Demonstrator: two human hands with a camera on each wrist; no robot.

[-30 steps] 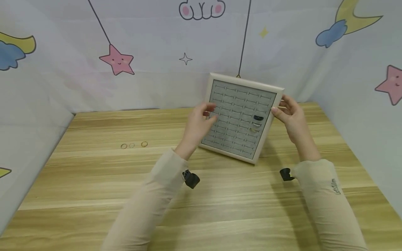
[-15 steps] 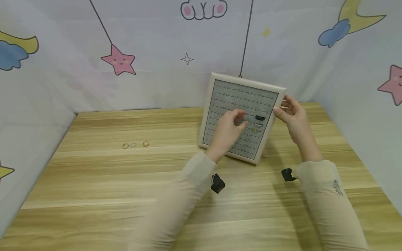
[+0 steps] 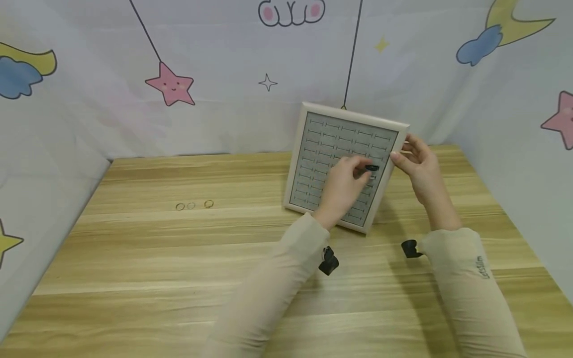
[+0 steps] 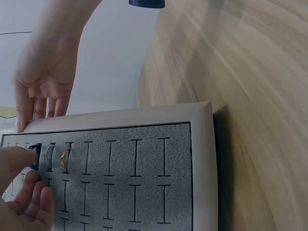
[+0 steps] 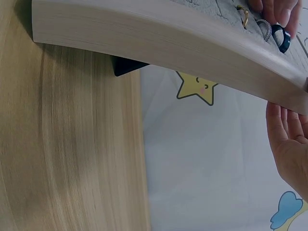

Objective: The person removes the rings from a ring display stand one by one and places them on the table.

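Note:
A ring display board [image 3: 331, 144], grey felt in a pale wooden frame, leans upright at the table's back. Along its right side sit a black ring [image 3: 372, 168], a silver ring [image 4: 48, 156] and a gold ring [image 4: 64, 160], set in slots. My left hand [image 3: 344, 186] reaches across the felt and pinches the black ring between thumb and fingers; in the head view it covers the gold ring. With thumb in front and fingers behind, my right hand [image 3: 421, 169] grips the frame's right edge.
Three loose rings lie on the wooden table at left: a thin ring [image 3: 180, 206], a pale ring [image 3: 191, 205] and a gold-coloured ring [image 3: 209, 204]. A printed white curtain [image 3: 224, 119] stands behind the table. A dark stand [image 5: 126, 66] shows behind the frame.
My left hand has moved right across the board from its left edge to the black ring and taken hold of it. The right hand has kept its grip on the frame.

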